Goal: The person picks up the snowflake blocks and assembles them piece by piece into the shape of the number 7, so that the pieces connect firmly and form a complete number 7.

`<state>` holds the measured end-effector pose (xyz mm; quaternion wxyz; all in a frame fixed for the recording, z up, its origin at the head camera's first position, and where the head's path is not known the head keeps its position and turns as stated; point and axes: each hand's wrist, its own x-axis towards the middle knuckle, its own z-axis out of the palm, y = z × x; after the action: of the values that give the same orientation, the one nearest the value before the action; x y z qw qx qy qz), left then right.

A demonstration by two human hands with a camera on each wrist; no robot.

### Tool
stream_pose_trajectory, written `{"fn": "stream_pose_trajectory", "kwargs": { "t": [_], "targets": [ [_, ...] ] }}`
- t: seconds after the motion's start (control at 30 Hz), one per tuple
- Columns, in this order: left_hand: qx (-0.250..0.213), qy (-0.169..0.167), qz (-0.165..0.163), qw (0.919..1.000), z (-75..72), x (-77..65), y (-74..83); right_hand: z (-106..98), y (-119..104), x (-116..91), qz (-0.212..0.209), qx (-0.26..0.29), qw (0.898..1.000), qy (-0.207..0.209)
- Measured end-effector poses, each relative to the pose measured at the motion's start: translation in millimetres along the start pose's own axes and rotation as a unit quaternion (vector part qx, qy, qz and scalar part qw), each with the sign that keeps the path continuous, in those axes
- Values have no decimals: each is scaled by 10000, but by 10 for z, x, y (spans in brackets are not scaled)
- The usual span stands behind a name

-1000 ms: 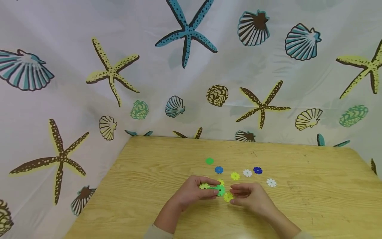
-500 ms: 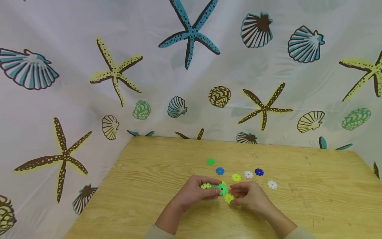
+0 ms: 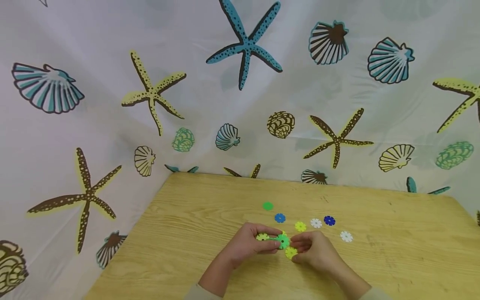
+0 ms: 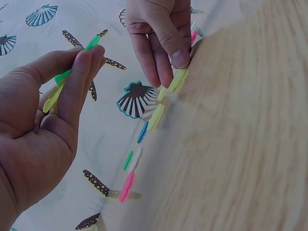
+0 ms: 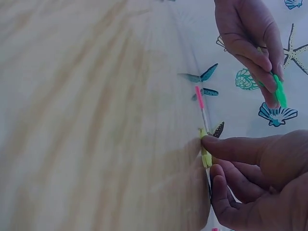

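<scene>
My left hand [image 3: 247, 246] pinches a notched green disc [image 3: 283, 241] between thumb and fingers. Joined to it is a yellow notched disc [image 3: 262, 236], partly covered by the hand. In the left wrist view these green and yellow discs [image 4: 54, 98] are held edge-on, raised above the table. To the right, my right hand [image 3: 318, 252] has its thumb and fingertips on another yellow disc [image 3: 291, 252], close over the table. The right wrist view shows the thumb at the edge of this yellow disc [image 5: 206, 154], the other fingers curled behind it.
Beyond the hands on the wooden table [image 3: 195, 216] lie loose discs: green [image 3: 268, 206], light blue [image 3: 280, 218], yellow [image 3: 300, 226], dark blue [image 3: 329, 221] and white [image 3: 346, 236]. A pink disc [image 4: 127, 186] shows in the left wrist view. A shell-patterned cloth [image 3: 210, 104] hangs behind.
The head view has shifted, so everything sits slightly lower and farther right. Both hands keep nearly the same hold, the right fingertips a little nearer the green disc.
</scene>
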<state>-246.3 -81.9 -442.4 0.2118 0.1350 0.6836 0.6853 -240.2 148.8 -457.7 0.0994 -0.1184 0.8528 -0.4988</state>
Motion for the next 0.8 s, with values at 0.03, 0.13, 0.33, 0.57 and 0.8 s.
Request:
{"fn": "stream_pose_trajectory", "kwargs": {
  "t": [0.03, 0.13, 0.33, 0.57, 0.8],
  "targets": [
    [-3, -3, -4, 10000, 3, -2, -2, 5, 4, -1, 34, -13, 10000, 30],
    [-8, 21, -22, 10000, 7, -5, -11, 17, 11, 1, 105, -51, 9998, 129],
    [-7, 38, -68, 10000, 9, -1, -15, 30, -14, 8, 354, -138, 9984, 421],
    [-39, 22, -114, 9999, -6, -9, -23, 20, 11, -8, 320, -116, 9986, 405],
    [-58, 91, -115, 9999, -6, -2, -24, -27, 41, -14, 169, 383, 9986, 321]
  ]
}}
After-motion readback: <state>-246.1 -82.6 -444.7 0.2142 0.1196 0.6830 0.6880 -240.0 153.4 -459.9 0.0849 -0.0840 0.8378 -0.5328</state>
